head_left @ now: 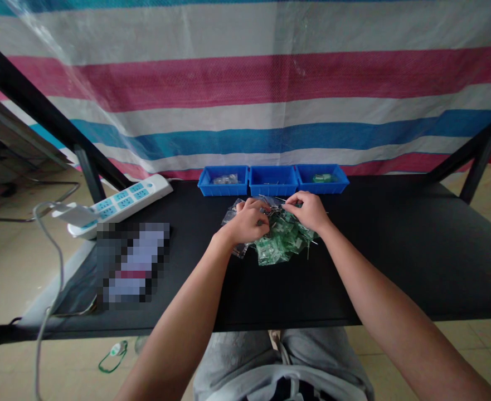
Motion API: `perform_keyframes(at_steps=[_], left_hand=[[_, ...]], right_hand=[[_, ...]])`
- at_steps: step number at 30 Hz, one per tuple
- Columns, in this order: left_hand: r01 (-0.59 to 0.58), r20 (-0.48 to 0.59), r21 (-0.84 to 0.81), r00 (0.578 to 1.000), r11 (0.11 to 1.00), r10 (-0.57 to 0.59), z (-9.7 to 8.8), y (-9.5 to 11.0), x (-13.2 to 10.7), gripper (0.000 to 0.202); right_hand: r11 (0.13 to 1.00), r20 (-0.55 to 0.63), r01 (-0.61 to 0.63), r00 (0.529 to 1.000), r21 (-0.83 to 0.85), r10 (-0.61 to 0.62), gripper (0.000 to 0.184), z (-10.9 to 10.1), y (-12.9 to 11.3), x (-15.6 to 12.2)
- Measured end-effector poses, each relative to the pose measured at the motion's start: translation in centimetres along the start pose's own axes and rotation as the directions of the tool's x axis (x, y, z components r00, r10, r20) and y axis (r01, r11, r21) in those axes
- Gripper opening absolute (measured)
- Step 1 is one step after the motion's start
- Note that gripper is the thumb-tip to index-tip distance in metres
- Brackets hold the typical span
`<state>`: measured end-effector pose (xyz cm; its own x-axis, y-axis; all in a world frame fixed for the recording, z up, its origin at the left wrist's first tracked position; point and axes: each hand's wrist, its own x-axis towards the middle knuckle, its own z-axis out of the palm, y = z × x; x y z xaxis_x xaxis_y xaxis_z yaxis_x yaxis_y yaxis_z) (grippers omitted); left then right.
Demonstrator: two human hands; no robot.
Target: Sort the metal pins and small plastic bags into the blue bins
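Observation:
A pile of small clear and green plastic bags [279,245] lies on the black table, with thin metal pins poking out of it. My left hand [247,221] rests on the pile's left side, fingers curled in among clear bags; what they hold is hidden. Over the right back of the pile, my right hand [310,210] has thumb and fingertips pinched together. A thin, light sliver shows by those fingertips, too small to name. Just behind the hands stand three blue bins: the left bin [223,190] with clear bags, the middle bin [272,190] with a few thin pins, the right bin [324,188] with a green bag.
On the left of the table [399,250] lie a white power strip [133,201] with a plugged-in charger [76,214] and a blurred-out flat object [139,264]. A grey cable [61,262] hangs over the edge. A striped sheet [245,83] closes off the back between black frame bars.

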<state>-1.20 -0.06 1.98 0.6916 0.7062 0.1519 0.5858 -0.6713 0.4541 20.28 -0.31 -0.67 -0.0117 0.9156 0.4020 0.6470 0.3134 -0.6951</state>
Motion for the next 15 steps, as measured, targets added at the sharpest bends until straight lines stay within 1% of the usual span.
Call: perform_keyframes(at_steps=[1,3,6,7,9,12,15], left_hand=[[-0.003,-0.016,-0.006,1.0,1.0,0.003,-0.1,-0.1,0.0,0.017],[-0.005,-0.09,-0.02,0.996,1.0,0.003,-0.1,-0.1,0.1,0.014],[0.006,-0.236,-0.084,0.971,0.996,-0.026,0.0,0.0,0.4,0.019],[0.007,-0.269,-0.114,0.963,0.993,-0.038,0.1,0.1,0.5,0.021],[0.012,-0.288,-0.171,0.956,0.985,-0.061,0.4,0.3,0.7,0.029],[0.021,-0.261,-0.264,0.961,0.964,-0.092,0.7,0.6,0.9,0.039],[-0.001,-0.253,-0.343,0.963,0.939,-0.091,0.7,0.5,0.9,0.035]], right_hand=[[0.998,-0.001,-0.034,0.999,0.052,0.034,0.011,-0.3,-0.2,0.0],[0.976,0.01,-0.108,0.994,0.19,0.108,0.017,-0.8,-0.5,-0.2],[0.885,0.067,-0.187,0.982,0.426,0.175,0.026,-1.0,-1.2,-0.5],[0.851,0.087,-0.204,0.979,0.485,0.185,0.027,-0.9,-1.5,-0.7],[0.797,0.116,-0.221,0.975,0.562,0.189,0.03,-0.5,-2.0,-0.9],[0.76,0.135,-0.219,0.976,0.612,0.172,0.03,-0.1,-2.7,-1.4],[0.758,0.142,-0.207,0.978,0.619,0.151,0.029,0.1,-3.1,-1.6]])
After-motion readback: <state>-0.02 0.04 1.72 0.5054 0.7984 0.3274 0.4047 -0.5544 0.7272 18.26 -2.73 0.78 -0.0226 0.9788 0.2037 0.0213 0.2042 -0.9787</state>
